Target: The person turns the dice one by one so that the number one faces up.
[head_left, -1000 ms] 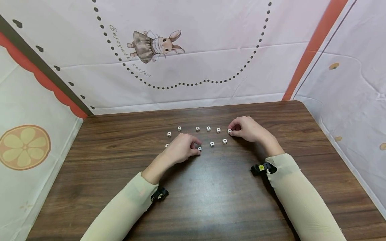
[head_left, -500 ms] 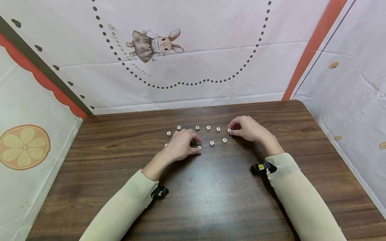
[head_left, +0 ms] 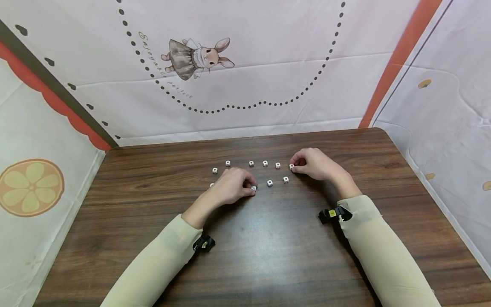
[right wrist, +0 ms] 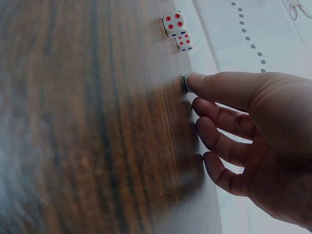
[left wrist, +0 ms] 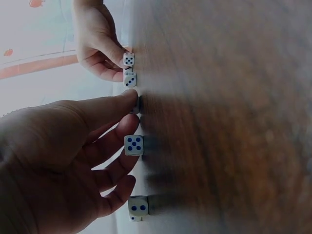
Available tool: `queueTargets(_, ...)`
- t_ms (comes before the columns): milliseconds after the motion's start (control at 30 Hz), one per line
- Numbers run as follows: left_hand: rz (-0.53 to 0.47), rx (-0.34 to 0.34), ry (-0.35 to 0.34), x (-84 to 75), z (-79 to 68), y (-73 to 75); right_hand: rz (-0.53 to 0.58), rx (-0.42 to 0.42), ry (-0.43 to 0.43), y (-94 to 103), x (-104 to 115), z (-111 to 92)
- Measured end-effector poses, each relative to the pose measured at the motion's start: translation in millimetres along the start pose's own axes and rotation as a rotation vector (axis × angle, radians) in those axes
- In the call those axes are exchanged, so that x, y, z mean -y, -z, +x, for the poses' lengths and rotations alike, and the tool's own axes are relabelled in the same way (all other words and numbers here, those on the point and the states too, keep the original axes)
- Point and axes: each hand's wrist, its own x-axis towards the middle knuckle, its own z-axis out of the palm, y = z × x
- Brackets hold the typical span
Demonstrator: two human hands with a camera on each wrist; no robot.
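Note:
Small white dice lie on the brown wooden table (head_left: 268,256). My left hand (head_left: 232,187) pinches one die (head_left: 254,188) between thumb and forefinger, low at the table top. That die is mostly hidden behind the thumb in the left wrist view. Farther right, my right hand (head_left: 316,164) pinches another die (head_left: 291,166) at the right end of the back row; its thumb covers most of it in the right wrist view. Between the hands sit two front dice, one nearer the left (head_left: 270,183) and one nearer the right (head_left: 285,180), showing single-pip tops.
Several more dice stand behind, including one at the back middle (head_left: 265,163) and one at the back left (head_left: 228,163). Another die (head_left: 212,185) is partly covered by the left hand. A printed cloth (head_left: 268,85) hangs along the table's far edge.
The left forefinger lifted off its die half a second ago and has come back down onto it. The right hand has stayed in place on its die.

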Motion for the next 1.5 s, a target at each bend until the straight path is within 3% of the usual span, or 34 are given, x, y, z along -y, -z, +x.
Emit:
queueTargets(500, -0.105, -0.005, 0.038, 3.8, -3.1, 4.3, 0.0, 0.005, -0.004, -0.3, -0.6, -0.1)
queueTargets(1100, -0.078, 0.013, 0.107, 6.2, -3.2, 5.4, 0.009, -0.001, 0.004, 0.2, 1.9, -0.6)
queueTargets(1500, 0.003, -0.015, 0.159, 6.2, -5.1, 6.7, 0.0, 0.003, -0.008, 0.3, 1.8, -0.1)
